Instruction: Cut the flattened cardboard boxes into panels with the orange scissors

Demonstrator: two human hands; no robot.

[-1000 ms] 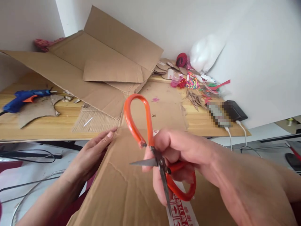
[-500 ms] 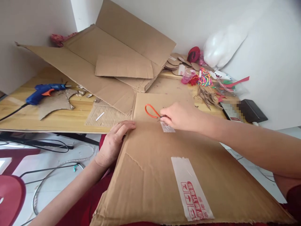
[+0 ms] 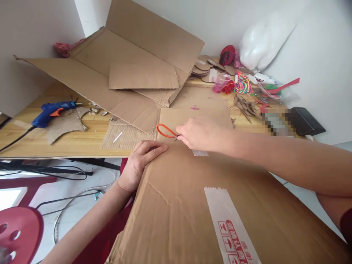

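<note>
A large brown cardboard sheet [image 3: 176, 205] stretches from my lap onto the table. My right hand [image 3: 199, 134] is closed around the blade end of a pair of scissors, and its orange handle loop [image 3: 165, 130] sticks out to the left. The blade tips are mostly hidden under my fingers, close to the cardboard surface. At the sheet's left edge, my left hand [image 3: 143, 159] grips the cardboard with its fingers bent over the top. Printed clear tape [image 3: 229, 223] runs along the near part of the sheet, and a shorter piece shows below my right hand.
An unfolded cardboard box [image 3: 132, 69] leans at the back of the wooden table [image 3: 90, 143]. To the left lies a blue glue gun [image 3: 52, 113] beside a cardboard scrap [image 3: 68, 126]. Colourful cords [image 3: 243, 83], a pink cup [image 3: 220, 82] and a black case [image 3: 306, 121] lie right. A red stool [image 3: 23, 231] stands lower left.
My right hand and the scissors have moved left across the cardboard. My left hand has shifted slightly further onto the sheet, and the view has moved a little.
</note>
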